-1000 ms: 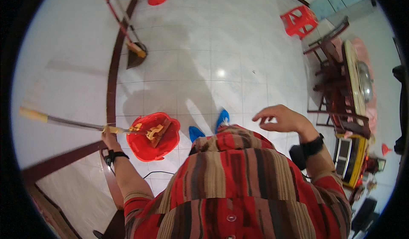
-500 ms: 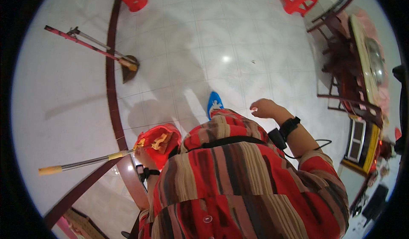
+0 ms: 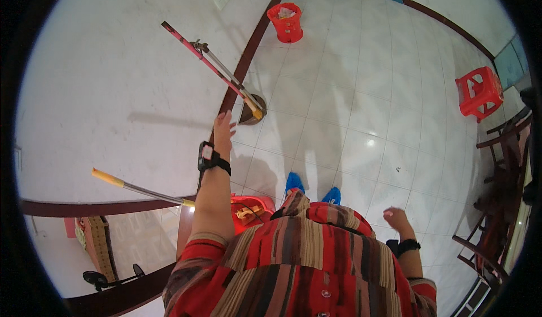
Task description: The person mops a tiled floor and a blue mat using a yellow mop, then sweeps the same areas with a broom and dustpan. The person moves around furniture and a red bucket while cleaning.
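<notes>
My left hand [image 3: 224, 126] reaches forward along the wall with its fingers apart and nothing in them. Just beyond it, a broom with a pink stick [image 3: 212, 66] and a long-handled dustpan [image 3: 247, 116] lean together against the wall. The hand appears close to the dustpan; contact cannot be made out. My right hand [image 3: 398, 220] hangs low over the floor on the right, its fingers curled in and seemingly holding nothing. By my left forearm stands a red bucket [image 3: 271, 203] with a yellow mop head [image 3: 248, 211] inside. The mop's pole [image 3: 149, 193] slants out to the left.
A red basket [image 3: 288, 35] with litter in it stands by the wall ahead. At the far right is a red plastic stool [image 3: 480, 94], with dark wooden chairs [image 3: 502, 204] nearer. A doorway frame [image 3: 101, 208] opens at lower left. Pale tiles [image 3: 350, 114] cover the floor.
My left hand has left the mop and bucket and stretched forward toward the broom and dustpan. My view has turned left, and both blue-covered shoes now show. The right hand stays low.
</notes>
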A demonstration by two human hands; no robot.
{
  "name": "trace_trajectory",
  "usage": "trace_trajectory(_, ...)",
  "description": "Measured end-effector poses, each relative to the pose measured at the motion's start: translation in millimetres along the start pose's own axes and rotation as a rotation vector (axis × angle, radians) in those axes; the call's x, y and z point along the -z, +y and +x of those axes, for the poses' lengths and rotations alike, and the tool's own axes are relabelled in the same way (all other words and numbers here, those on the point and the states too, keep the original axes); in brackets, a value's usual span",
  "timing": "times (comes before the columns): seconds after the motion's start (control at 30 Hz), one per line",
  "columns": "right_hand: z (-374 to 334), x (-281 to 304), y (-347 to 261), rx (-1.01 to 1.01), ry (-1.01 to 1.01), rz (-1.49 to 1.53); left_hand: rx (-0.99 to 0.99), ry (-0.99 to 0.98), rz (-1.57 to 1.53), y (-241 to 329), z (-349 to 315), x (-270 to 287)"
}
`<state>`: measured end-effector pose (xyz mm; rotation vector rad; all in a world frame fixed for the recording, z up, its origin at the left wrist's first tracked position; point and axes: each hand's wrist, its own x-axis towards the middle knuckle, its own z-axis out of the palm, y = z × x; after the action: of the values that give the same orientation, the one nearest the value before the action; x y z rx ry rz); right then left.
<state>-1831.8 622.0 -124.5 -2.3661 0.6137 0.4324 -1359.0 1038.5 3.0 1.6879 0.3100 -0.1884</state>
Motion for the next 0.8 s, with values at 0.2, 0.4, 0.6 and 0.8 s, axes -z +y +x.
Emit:
trace_trajectory(0.2,-37.5,-53.8,7.9,-0.2,-0.095,0.192,-0.025,0.069,-0.122,67.3,93.7,-14.0)
trace_trajectory(0.4,-30.4,-69.1,-27.9,-0.215,-0.139,0.034,-0.196,0.354,0.136,118.5,222.1,-14.8)
trace_trajectory(0.6,0.7,-17.2,-104.9,-0.411,0.028,0.241,-0.187,0.337,0.059,171.3,273.4,-23.4)
trace_trajectory(0.8,7.6,-2.1,-130.9,-0.434,0.005,0.281,-0.08,0.299,-0.172,172.4,269.8,-25.2)
